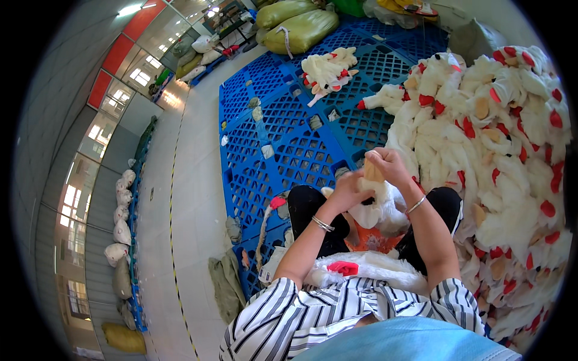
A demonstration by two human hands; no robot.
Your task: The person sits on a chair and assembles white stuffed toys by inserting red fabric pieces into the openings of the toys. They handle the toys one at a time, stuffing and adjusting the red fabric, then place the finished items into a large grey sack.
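Between my knees I hold a white plush toy (388, 210) with a dark patch on it. My right hand (390, 166) is closed on a beige flap of the toy (372, 170) that looks like an ear. Just below it, my left hand (350, 191) grips the white plush from the left side; part of its fingertips is hidden. Across my lap lies another stretch of white plush with a red patch (344, 268). Under the toy, something orange (368, 239) shows between my legs.
A large heap of white plush skins with red and beige parts (481, 138) rises on the right. Blue plastic pallets (289, 144) spread ahead, bearing a smaller plush pile (328, 71) and green sacks (304, 30). A grey-green cloth (226, 286) lies left. White sacks (120, 231) line the far-left wall.
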